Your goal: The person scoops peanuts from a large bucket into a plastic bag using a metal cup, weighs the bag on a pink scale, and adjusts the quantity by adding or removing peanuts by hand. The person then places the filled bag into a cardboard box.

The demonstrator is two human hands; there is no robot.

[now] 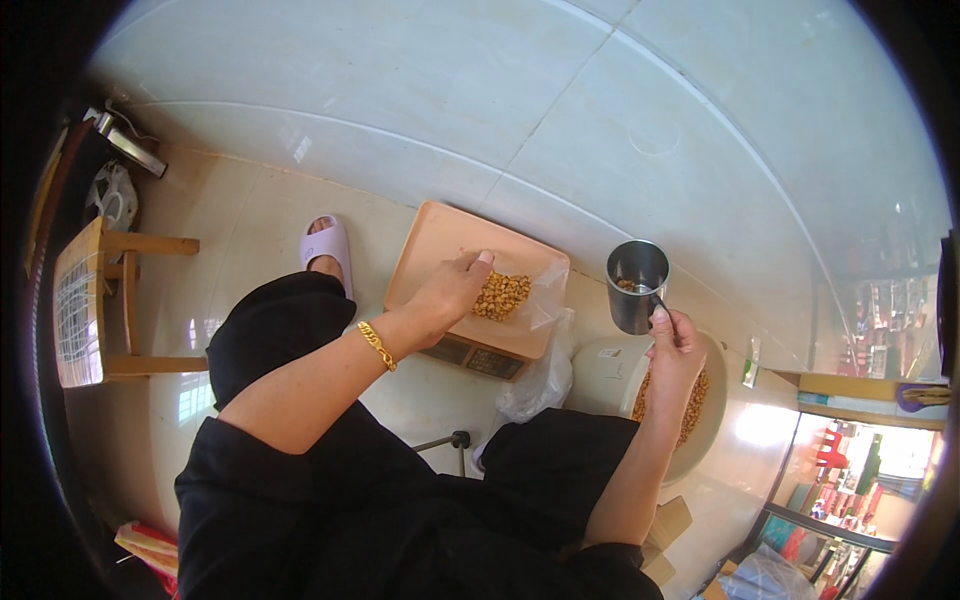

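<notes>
A clear plastic bag (pixel 547 292) with golden-brown kernels (pixel 504 295) in it lies on the orange tray (pixel 420 244) of a weighing scale. My left hand (pixel 448 291), a gold chain bracelet at its wrist, pinches the bag's left edge; its fingertips are partly hidden. To the right, my right hand (pixel 679 349) grips a metal mug (pixel 630 311) by its dark handle. The mug is raised above the floor, and a few kernels show at its bottom. Beneath my right forearm stands a pale bucket (pixel 600 379) holding more kernels (pixel 694 409).
A tiled wall (pixel 420 67) rises behind the scale. More clear plastic bags (pixel 536 382) hang beside the scale. At left is a wooden stool (pixel 120 300) on its side. A cardboard piece (pixel 667 529) lies near the bucket, and a glass-fronted case (pixel 840 480) stands at right.
</notes>
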